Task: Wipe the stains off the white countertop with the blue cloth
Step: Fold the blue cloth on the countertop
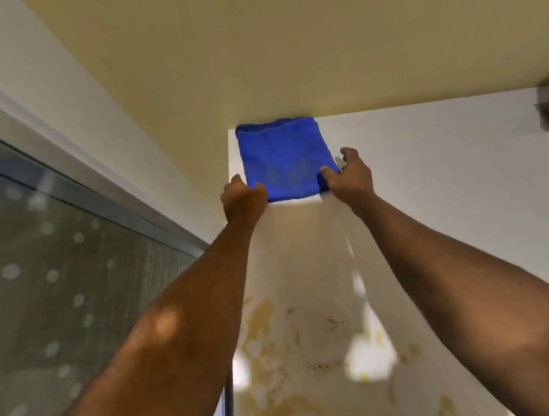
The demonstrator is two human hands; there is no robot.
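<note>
A folded blue cloth (284, 157) lies flat at the far left corner of the white countertop (437, 177), against the back wall. My left hand (243, 198) pinches the cloth's near left corner. My right hand (348, 177) grips its near right corner, thumb on top. Yellow-brown stains (290, 341) spread over the near part of the countertop, between my forearms, well short of the cloth.
A cream wall (262, 68) rises behind the countertop. On the left a white sill borders a dark glass pane with a metal frame (81, 245). A grey fixture (548, 111) pokes in at the right edge.
</note>
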